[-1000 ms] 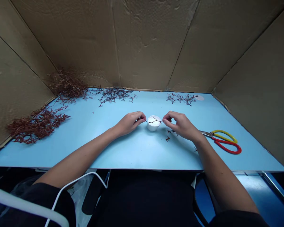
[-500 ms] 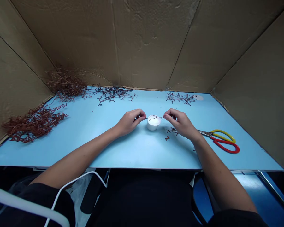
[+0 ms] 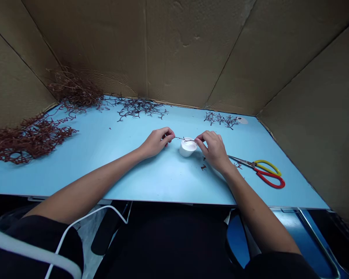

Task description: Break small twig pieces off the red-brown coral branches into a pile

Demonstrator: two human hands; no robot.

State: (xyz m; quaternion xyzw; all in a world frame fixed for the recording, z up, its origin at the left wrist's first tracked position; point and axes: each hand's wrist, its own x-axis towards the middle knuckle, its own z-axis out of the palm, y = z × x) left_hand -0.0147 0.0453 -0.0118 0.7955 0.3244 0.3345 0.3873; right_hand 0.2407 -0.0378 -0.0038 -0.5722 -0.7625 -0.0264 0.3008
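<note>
Clamps one thin twig (image 3: 184, 138) by its ends in left hand (image 3: 155, 141) and right hand (image 3: 213, 149) fingertips, just above one white cup (image 3: 187, 148) on the table (image 3: 163, 178). Nearby right, one pair of scissors (image 3: 261, 172); behind, four twig heaps (image 3: 26, 137).

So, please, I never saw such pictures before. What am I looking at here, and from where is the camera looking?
There is no machine here: a person works with two bare hands, and the camera sits on their head, looking forward and down. The left hand and right hand each pinch one end of a thin twig just above a small white cup. They work on a blue table walled with cardboard. Red-brown twig piles lie far left, darker twigs at the back, and scissors with red and yellow handles lie to the right, untouched.
</note>
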